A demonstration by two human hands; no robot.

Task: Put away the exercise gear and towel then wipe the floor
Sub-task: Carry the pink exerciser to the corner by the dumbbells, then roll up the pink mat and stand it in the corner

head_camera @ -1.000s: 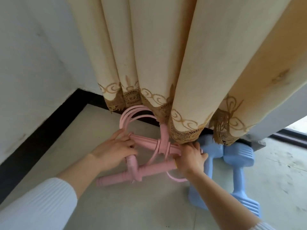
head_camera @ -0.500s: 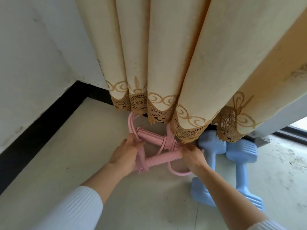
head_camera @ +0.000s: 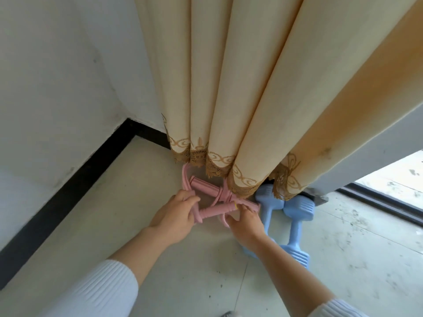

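Left arm: we stretch it toward the pink puller (head_camera: 215, 209) from its near left side; the forearm is bare beyond the white left sleeve (head_camera: 96, 291).
Left hand (head_camera: 174, 216): back up at the puller's left end, our fingers curled round the bar and cords there.
Right arm: it runs up to the puller from its near right side, bare past the right sleeve (head_camera: 334, 308).
Right hand (head_camera: 246, 221): back up, fingertips bent down onto the nearer bar's right end; we cannot tell whether they close round it.
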